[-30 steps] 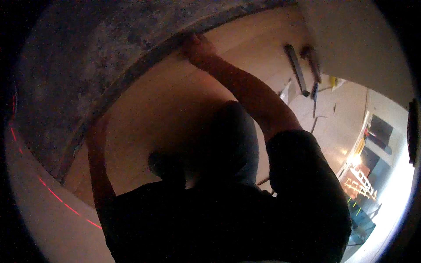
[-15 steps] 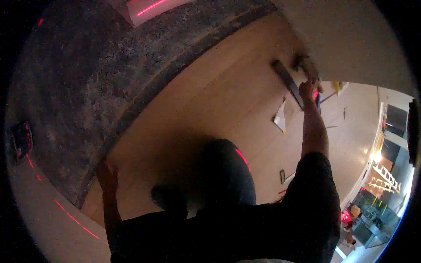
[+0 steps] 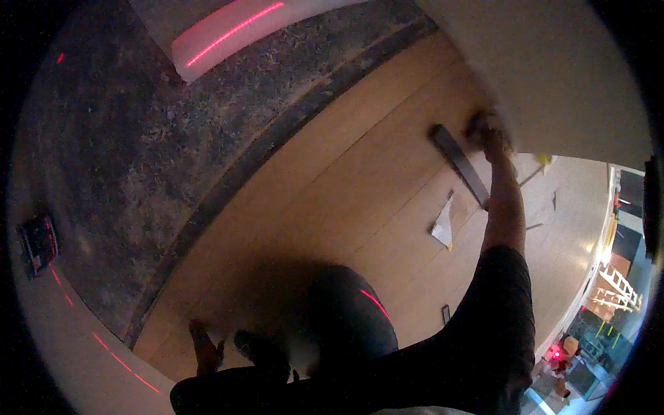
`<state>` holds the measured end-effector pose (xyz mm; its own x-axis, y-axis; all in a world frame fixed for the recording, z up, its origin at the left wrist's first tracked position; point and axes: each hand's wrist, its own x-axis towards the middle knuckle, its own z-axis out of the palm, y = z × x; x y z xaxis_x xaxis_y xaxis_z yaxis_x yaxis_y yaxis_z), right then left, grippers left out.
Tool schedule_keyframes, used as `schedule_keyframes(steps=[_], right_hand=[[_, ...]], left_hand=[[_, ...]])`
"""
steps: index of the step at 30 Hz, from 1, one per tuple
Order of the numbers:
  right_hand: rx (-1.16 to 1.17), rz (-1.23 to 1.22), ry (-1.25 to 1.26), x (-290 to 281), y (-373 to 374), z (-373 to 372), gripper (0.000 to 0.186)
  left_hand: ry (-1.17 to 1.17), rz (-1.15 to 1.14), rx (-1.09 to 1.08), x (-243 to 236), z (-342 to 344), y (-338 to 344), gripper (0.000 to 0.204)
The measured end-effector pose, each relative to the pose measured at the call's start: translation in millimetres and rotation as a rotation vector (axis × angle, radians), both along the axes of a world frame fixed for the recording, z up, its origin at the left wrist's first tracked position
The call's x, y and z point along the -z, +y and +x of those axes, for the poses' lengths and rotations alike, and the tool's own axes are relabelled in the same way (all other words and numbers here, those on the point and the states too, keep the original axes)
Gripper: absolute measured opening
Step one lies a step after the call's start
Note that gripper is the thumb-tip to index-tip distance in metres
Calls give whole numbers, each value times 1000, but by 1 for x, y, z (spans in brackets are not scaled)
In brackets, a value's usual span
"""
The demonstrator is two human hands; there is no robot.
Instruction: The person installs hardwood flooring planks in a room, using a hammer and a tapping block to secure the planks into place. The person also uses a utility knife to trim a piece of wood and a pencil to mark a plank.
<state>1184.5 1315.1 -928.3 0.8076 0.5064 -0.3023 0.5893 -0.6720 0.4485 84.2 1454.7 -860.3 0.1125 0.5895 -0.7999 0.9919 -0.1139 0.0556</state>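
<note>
I kneel on pale wooden floor planks [image 3: 311, 207] bordering dark, mottled flooring [image 3: 111, 159] along a dark strip. My left hand [image 3: 206, 342] is low at left, fingers apart on the planks beside my shoe. My right hand [image 3: 495, 140], arm stretched out, is closed on a blurred dark hammer-like tool [image 3: 477, 126] by the right wall [image 3: 553, 76]. A long dark bar [image 3: 458, 166] lies just left of that hand. A white triangular offcut [image 3: 445, 225] lies nearer me.
A box-like device [image 3: 38, 242] sits by the left wall. A pale ledge [image 3: 228, 38] at the top carries a red laser line. Thin tools and a yellow item [image 3: 545, 159] lie at right. A white ladder [image 3: 619, 285] and clutter stand beyond.
My right hand has left the dark strip, reached right and closed on the tool. My left hand has come down from the strip toward my body.
</note>
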Motion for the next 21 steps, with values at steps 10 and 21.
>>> schedule_keyframes(steps=[10, 21], right_hand=[[262, 660, 474, 20, 2, -79, 38], [-433, 376, 366, -36, -49, -281, 39]], left_hand=[[32, -46, -59, -45, -4, -85, 92], [282, 126, -653, -38, -15, -241, 95]])
